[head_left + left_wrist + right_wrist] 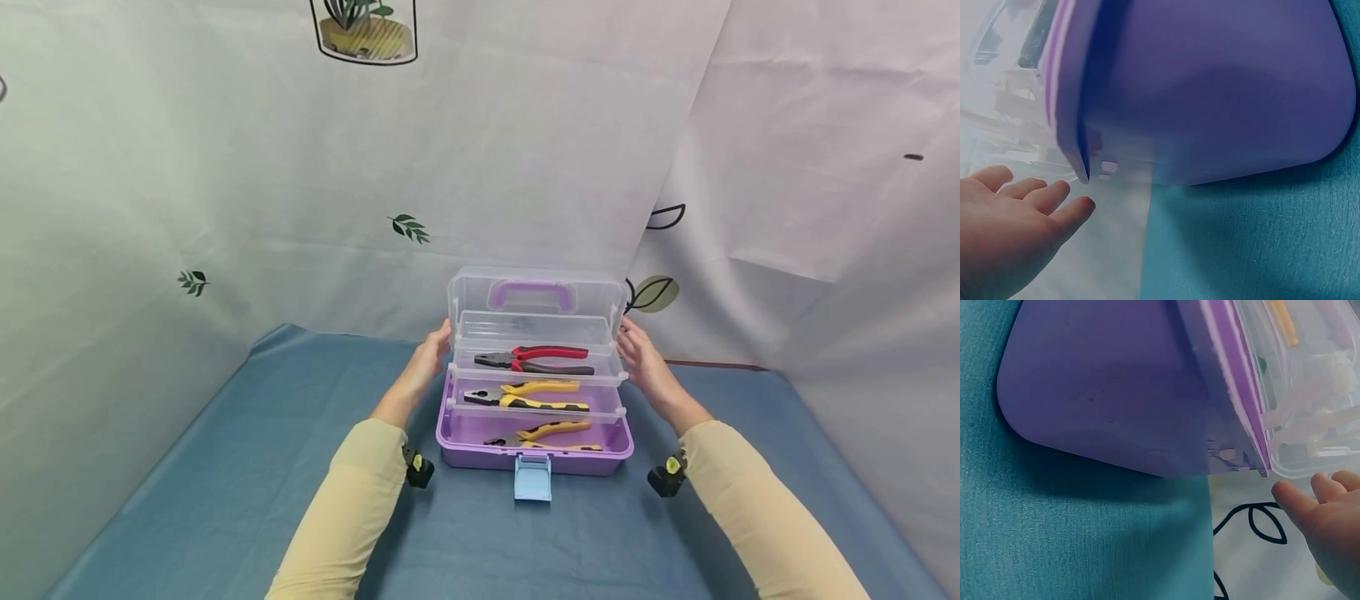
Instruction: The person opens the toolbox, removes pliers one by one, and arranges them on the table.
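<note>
A purple toolbox [459, 454] stands with its clear lid [472, 292] raised and its see-through trays fanned out in steps. Red-and-black pliers [551, 352] lie in the upper tray, yellow-and-black pliers [545, 403] in the lower one. Another yellow-handled pair of pliers [557, 429] is in the purple base. At the left side of the lid is my left hand [424, 364], fingers extended. My right hand [648, 368] mirrors it at the right side, fingers also extended. Whether the fingertips touch the plastic cannot be told. In both wrist views the palms face the box.
Blue cloth [300, 467] covers the table. A light blue latch [532, 479] hangs down at the box's front. Behind the lid rises a white patterned curtain [525, 167], close to the table's back edge; more curtain flanks both sides.
</note>
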A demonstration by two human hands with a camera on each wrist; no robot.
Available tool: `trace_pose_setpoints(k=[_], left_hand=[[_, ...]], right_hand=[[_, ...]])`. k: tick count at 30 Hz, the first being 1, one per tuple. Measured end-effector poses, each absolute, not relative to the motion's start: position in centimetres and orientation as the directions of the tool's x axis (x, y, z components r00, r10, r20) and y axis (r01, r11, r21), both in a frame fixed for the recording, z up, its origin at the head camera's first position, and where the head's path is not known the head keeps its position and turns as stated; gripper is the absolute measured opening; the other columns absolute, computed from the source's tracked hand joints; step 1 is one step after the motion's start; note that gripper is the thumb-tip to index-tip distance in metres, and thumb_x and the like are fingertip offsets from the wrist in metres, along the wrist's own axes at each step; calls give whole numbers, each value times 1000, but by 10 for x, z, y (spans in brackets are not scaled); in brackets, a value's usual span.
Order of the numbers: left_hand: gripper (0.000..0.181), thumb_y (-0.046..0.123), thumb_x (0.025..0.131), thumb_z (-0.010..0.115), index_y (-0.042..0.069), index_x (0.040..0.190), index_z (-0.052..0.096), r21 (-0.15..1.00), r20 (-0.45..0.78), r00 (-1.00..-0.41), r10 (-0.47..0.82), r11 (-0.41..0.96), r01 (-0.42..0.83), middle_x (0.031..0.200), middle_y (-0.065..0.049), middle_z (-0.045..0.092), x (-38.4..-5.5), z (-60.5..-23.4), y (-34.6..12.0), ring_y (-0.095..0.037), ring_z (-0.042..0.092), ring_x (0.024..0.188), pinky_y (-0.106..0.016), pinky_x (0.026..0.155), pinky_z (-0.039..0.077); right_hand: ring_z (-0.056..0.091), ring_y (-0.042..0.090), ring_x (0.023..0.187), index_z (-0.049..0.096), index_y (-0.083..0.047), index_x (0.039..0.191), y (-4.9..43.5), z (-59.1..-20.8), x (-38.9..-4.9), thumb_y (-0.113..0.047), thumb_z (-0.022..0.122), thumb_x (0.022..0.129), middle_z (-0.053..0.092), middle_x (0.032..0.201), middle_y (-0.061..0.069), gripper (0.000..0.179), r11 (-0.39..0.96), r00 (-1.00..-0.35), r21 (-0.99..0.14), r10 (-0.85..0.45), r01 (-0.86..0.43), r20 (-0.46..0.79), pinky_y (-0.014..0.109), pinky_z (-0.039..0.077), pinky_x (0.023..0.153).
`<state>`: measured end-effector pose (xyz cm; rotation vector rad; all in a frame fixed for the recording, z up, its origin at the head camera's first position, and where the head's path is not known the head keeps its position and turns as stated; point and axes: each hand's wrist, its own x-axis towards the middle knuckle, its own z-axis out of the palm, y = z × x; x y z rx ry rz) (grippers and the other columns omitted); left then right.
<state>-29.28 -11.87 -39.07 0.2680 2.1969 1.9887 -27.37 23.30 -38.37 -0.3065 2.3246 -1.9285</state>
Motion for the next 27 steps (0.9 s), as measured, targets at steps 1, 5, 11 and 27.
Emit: trace_pose_setpoints(k=[1, 5, 11, 27], left_hand=[[64, 43, 98, 24, 13, 153, 10, 995, -4, -970, 245, 98, 21, 160, -7, 6, -293, -391, -119, -36, 12, 145, -60, 117, 9], [65, 44, 98, 23, 14, 153, 10, 995, -7, -968, 251, 97, 17, 160, -7, 5, -294, -391, -119, -35, 11, 145, -60, 117, 9], [63, 45, 98, 23, 17, 153, 11, 996, -18, -967, 255, 88, 4, 160, -7, 7, -294, -392, -118, -32, 12, 146, -60, 117, 7], [67, 43, 98, 22, 4, 152, 14, 999, -49, -969, 244, 6, -49, 159, -16, 10, -299, -393, -117, -33, 14, 146, -56, 118, 10]], right_hand=[[-3, 39, 145, -11, -14, 151, 233, -384, -274, -45, 10, 102, -8, 158, 18, 63, 179, -974, -980, -223, -89, 48, 66, 6, 113], [-5, 39, 145, -13, -14, 151, 233, -386, -276, -45, 9, 102, -10, 158, 15, 62, 183, -969, -978, -241, -98, 52, 67, 4, 113], [-5, 41, 144, -18, -23, 150, 232, -388, -276, -47, 8, 101, -14, 158, 13, 60, 224, -965, -971, -262, -83, 22, 71, 5, 110], [2, 47, 143, -16, -22, 150, 231, -383, -281, -57, 6, 97, -10, 158, 17, 67, 243, -967, -970, -247, -2, -60, 68, 9, 112]])
